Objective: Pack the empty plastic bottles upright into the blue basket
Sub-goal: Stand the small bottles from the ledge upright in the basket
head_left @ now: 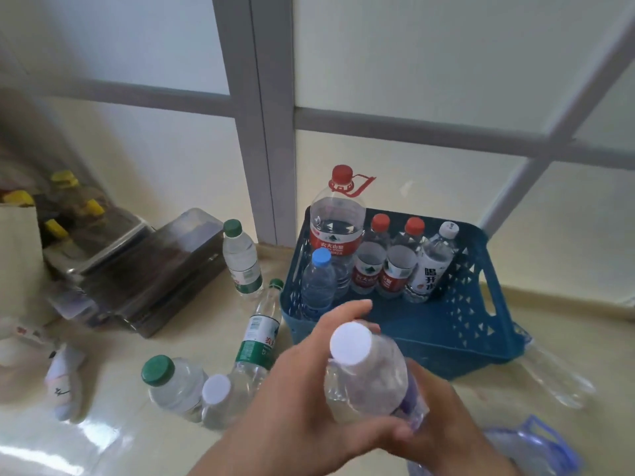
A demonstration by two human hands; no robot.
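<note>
Held closest to the lens is a clear bottle (pixel 369 376) with a white cap, its body crumpled and a purple label showing low on its right side. Its long axis tilts, cap up toward the camera and base down and to the right, and it hangs over the floor just in front of the basket (pixel 446 334).

Left hand (pixel 309 383) comes in from the bottom edge, palm against the bottle's left side, fingers wrapped over the shoulder behind the cap and the thumb curled under the body. Right hand (pixel 443 427) sits beneath and behind the base, fingers curled round it (only part of this hand shows).

On the floor to the left, a green-capped bottle (pixel 171 383) and a white-capped one (pixel 216 400) stand close together. A long green-label bottle (pixel 259 334) lies on its side, neck pointing away toward the wall. Farther back a small green-capped bottle (pixel 241 259) stands upright.

Inside the blue basket, along its far side, stand a blue-capped bottle (pixel 318 283), a big red-capped jug (pixel 336 221), two red-capped bottles (pixel 369 262) and (pixel 398 266), and a white-label bottle (pixel 433 262) leaning slightly right. A crushed clear bottle (pixel 556 379) lies outside the basket's right corner.
</note>
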